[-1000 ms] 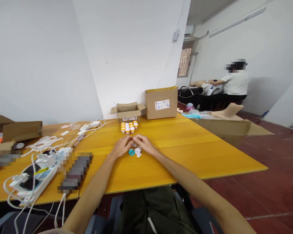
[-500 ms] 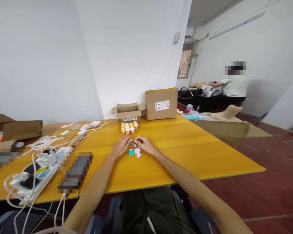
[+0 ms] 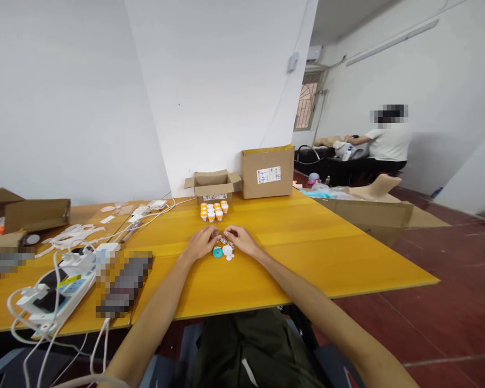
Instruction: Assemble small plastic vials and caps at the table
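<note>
Plastic part (image 3: pixel 225 241)—looked light, stiff, slippery; edges suited pinching.
Left hand (image 3: pixel 202 243) and right hand (image 3: pixel 242 241) met over it—grip unclear; teal disc (image 3: pixel 217 252) at six o'clock.

**Both grips meet mid-scene**

Bare forearms reach from the near edge and converge farther out. Left grip (image 3: pixel 202 243) and right grip (image 3: pixel 242 242) are palm-down with fingers curled and fingertips almost touching. Unclear whether either pinches anything.
</note>
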A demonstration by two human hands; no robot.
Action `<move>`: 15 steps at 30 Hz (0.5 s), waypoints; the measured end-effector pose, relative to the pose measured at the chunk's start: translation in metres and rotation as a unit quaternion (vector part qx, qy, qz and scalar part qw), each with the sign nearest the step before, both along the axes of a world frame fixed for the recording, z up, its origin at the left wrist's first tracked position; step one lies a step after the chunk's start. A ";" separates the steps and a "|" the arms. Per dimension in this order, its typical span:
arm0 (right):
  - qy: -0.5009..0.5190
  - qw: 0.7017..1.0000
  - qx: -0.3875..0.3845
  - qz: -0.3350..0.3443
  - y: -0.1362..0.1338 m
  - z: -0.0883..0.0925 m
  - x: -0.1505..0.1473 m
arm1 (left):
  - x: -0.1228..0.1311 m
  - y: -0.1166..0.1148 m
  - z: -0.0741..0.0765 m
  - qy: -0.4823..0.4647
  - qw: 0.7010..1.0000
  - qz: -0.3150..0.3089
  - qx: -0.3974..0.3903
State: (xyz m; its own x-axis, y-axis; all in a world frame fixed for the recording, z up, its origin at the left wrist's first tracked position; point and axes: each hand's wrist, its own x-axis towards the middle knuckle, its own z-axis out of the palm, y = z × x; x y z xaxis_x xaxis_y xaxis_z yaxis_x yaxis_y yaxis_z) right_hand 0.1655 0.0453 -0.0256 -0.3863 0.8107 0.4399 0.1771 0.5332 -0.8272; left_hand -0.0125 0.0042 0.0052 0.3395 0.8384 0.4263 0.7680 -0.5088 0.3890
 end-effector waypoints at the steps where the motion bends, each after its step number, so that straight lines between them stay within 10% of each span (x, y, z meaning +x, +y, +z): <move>1: -0.001 1.000 -0.002 -0.002 0.000 0.000 0.000 | 0.000 0.000 0.000 0.001 1.000 0.000 0.000; 15: -0.006 1.000 -0.006 -0.006 -0.002 0.002 0.001 | 0.001 -0.001 0.000 0.000 1.000 0.004 0.008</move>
